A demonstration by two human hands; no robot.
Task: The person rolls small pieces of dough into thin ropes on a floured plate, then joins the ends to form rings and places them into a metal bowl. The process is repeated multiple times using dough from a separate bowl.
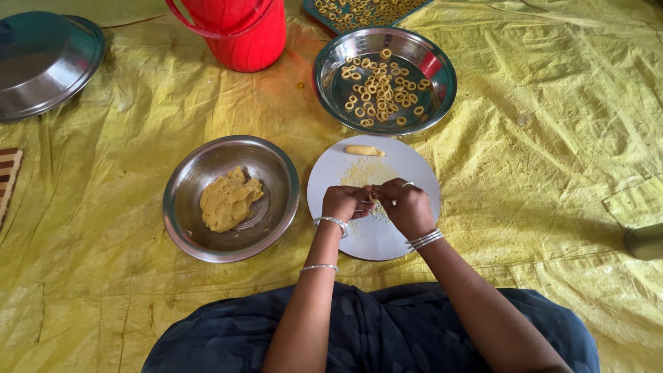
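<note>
Hands meet over the white round board (387, 238) — left hand (343, 202) and right hand (407, 206) both pinched shut on a small dough piece (373, 197) between their fingertips. A dough roll (364, 150) lies at the board's far edge, a steel bowl of dough (230, 199) just left — a steel plate of dough rings (385, 81) beyond.

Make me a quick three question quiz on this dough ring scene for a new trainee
1. True or false: the left hand and right hand meet over the white round board.
2. Which vessel holds the dough lump: A the red bucket, B the steel bowl, C the steel plate?
3. What lies at the board's far edge?

Key: 1 true; 2 B; 3 a small dough roll.
</note>
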